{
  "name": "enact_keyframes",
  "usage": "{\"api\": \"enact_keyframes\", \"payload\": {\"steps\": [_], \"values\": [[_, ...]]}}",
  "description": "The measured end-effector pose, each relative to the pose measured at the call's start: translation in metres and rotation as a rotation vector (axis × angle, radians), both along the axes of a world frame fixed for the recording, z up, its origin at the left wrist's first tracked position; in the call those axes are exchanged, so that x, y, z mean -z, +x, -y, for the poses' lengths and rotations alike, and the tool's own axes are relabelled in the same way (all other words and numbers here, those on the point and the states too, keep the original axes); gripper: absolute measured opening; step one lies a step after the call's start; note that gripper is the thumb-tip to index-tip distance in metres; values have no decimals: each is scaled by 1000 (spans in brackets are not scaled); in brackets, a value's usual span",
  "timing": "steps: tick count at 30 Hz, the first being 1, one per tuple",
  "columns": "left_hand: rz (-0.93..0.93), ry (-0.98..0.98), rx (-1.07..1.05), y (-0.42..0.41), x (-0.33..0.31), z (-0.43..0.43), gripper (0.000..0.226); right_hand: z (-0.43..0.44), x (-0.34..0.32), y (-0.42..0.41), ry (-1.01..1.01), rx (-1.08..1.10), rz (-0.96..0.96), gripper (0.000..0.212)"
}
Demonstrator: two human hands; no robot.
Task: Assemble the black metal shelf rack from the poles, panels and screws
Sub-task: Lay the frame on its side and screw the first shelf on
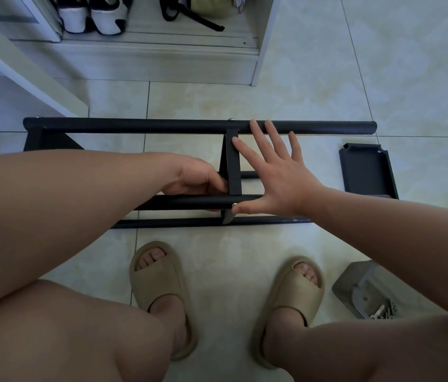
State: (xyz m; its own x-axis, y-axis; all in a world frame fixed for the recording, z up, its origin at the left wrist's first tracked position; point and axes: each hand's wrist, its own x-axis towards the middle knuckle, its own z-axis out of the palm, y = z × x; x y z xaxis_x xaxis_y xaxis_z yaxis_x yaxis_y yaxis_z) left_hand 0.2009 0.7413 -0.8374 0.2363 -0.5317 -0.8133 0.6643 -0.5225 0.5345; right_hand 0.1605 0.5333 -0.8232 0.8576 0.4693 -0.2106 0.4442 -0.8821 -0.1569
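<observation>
Left hand is grasping the near round black metal pole; right hand is lying open, fingers spread, thumb touching the small silver screw.

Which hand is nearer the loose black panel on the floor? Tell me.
Right. The right hand lies open over the rack, just left of the loose panel; the left hand grips the near pole farther left, beyond the mounted middle panel.

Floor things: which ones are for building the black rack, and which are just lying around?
For the rack: half-built frame, loose black panel, grey bag with screws.
Just lying around: white shoes, strappy bag.
</observation>
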Motion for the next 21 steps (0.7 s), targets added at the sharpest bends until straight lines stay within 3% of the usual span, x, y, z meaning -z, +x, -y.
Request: {"api": "enact_keyframes", "payload": {"steps": [8,21], "values": [[47,41,-12,-2,3,2,13,-1,1,-1,-10,-5,9,124],[-15,24,-35,-4,2,1,22,-1,0,-1,-8,-2,1,124]]}}
